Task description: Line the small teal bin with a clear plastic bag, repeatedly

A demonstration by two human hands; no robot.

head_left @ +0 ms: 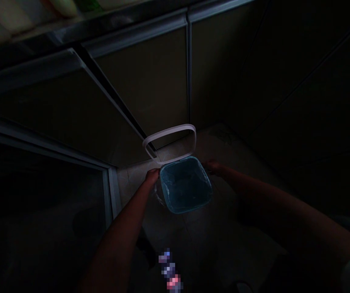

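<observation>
A blue-green plastic trash bin (187, 211) stands on the floor with its mouth facing up at me. A thin, clear bin liner (170, 191) lines its inside, and a loose wisp of it hangs outside at the left. The bin's white ring-shaped rim frame (170, 131) is tilted up at the back edge. My left hand (152, 175) is closed on the liner at the bin's left back corner. My right hand (213, 167) is at the right back corner, fingers curled by the liner's edge; darkness partly hides them.
Cabinet doors (144, 81) with metal frames rise behind the bin, below a counter edge (107, 22). A framed glass-like panel (40, 191) stands at the left. Dark panels (309, 89) close off the right. The tiled floor (132, 171) is dimly lit.
</observation>
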